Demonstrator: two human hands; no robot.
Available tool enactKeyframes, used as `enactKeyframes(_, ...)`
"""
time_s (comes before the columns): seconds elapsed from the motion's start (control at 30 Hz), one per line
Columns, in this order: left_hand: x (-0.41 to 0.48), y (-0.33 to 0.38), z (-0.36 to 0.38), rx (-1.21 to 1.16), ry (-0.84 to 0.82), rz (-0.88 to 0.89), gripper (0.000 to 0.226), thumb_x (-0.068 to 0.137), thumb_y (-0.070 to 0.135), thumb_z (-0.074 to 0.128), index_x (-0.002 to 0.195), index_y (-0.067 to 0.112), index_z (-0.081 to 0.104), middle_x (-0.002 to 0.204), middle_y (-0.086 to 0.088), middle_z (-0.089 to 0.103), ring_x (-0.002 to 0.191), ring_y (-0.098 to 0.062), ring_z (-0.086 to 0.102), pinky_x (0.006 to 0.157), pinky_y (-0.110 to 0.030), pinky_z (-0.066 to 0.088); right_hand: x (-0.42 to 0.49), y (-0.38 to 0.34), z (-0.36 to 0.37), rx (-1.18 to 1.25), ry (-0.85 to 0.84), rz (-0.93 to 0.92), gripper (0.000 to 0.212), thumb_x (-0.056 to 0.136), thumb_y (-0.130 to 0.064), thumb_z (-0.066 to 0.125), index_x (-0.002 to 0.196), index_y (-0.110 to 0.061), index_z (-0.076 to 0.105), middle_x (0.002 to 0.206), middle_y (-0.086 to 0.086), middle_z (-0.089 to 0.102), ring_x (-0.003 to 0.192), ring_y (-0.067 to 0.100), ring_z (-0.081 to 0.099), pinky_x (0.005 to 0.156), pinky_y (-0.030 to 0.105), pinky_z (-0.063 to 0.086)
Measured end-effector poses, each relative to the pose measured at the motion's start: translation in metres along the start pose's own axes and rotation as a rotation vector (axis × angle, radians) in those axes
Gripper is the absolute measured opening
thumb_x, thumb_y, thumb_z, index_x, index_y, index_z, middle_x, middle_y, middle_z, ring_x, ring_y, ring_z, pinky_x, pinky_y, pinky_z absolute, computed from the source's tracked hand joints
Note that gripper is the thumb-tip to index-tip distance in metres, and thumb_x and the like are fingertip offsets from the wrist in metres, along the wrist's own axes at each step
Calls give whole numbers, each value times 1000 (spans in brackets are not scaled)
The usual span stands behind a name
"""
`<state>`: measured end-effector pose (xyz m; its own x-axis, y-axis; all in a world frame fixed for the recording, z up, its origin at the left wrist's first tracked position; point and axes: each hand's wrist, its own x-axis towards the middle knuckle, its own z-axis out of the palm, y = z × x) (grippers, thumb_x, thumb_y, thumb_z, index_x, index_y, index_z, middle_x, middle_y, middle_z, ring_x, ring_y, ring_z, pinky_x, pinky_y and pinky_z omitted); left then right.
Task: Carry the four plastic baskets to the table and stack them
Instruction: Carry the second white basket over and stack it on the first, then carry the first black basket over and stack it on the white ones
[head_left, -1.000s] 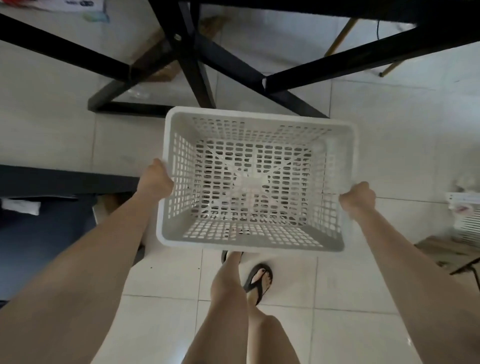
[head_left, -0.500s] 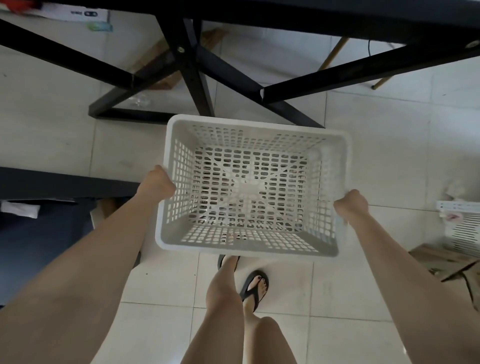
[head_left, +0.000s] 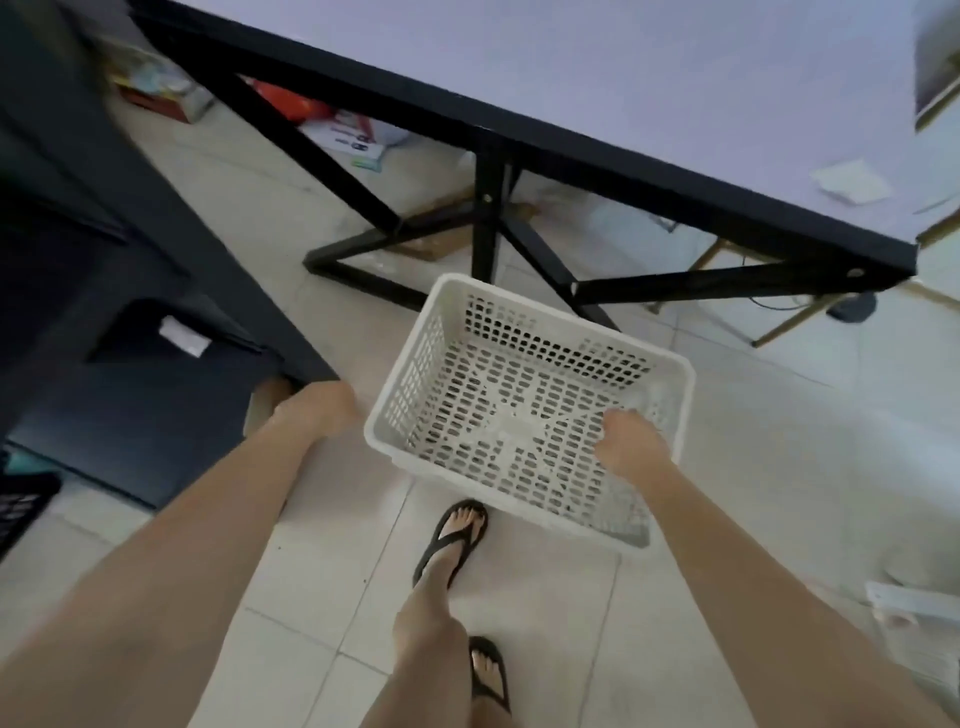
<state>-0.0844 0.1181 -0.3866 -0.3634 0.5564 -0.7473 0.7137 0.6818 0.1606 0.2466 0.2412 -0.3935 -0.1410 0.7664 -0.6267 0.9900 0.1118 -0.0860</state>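
Pale floor tiles (head_left: 519, 613) fill the lower part of the view, with a black-framed tabletop (head_left: 649, 88) slanting across the upper right, its pale surface edged in black and its crossed legs (head_left: 488, 234) just behind the load. A white plastic basket (head_left: 524, 410) hangs in the air above the floor, in front of and below the tabletop's edge, open side up and tipped a little. Its long axis runs from upper left to lower right, so one corner points toward the table legs. The right hand (head_left: 631, 441) is closed over the basket's right rim, fingers curled inside the wall. The left hand (head_left: 319, 410) sits just beside the left end; it looks loosely curled, and because of blur I cannot tell whether it touches the rim at all. Two feet in black flip-flops (head_left: 452, 540) stand on the tiles below.

Half a second ago the basket sat square to the view with both hands gripping its short sides; now it has swung round at an angle, and the tabletop's surface has come into sight where only legs showed before.
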Motion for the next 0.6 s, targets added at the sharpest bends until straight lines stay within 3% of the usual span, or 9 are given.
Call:
enactKeyframes(0.07, -43, -28, 9, -8, 74, -22, 37, 97, 21, 46, 121, -2, 62, 126, -17, 62, 115, -36, 58, 99, -42, 46, -28, -28, -5, -110, -1, -137, 17, 88, -11, 48, 102, -7, 55, 96, 11, 56, 93, 28, 58, 76, 34, 51)
enactKeyframes(0.17, -112, -86, 28, -49, 151, -91, 40, 91, 30, 42, 120, 13, 63, 122, -8, 62, 112, -35, 58, 99, -46, 48, -78, -83, 1, -193, -5, -286, 14, 91, -12, 48, 102, -7, 55, 97, 11, 55, 87, 27, 55, 66, 30, 44)
enactKeyframes(0.27, -180, -147, 50, -104, 192, -178, 34, 89, 21, 45, 113, 10, 67, 115, -9, 67, 107, -31, 63, 95, -43, 52, -129, -141, 23, -276, 3, -422, 25, 89, -15, 48, 111, -6, 58, 114, 13, 61, 105, 30, 58, 81, 32, 48)
enactKeyframes(0.33, -226, -188, 65, -150, 217, -244, 29, 91, 15, 49, 112, 9, 68, 119, -10, 66, 111, -30, 61, 98, -42, 50, -167, -183, 41, -355, 3, -557, 25, 89, -16, 48, 109, -7, 59, 117, 15, 61, 107, 32, 59, 82, 33, 47)
enactKeyframes(0.6, -403, -372, 119, -403, 355, -573, 38, 95, 25, 48, 130, 13, 56, 132, -12, 57, 122, -33, 54, 101, -43, 48, -344, -387, 148, -587, -65, -958, 23, 82, -19, 50, 104, -15, 56, 116, 8, 57, 107, 31, 56, 87, 38, 50)
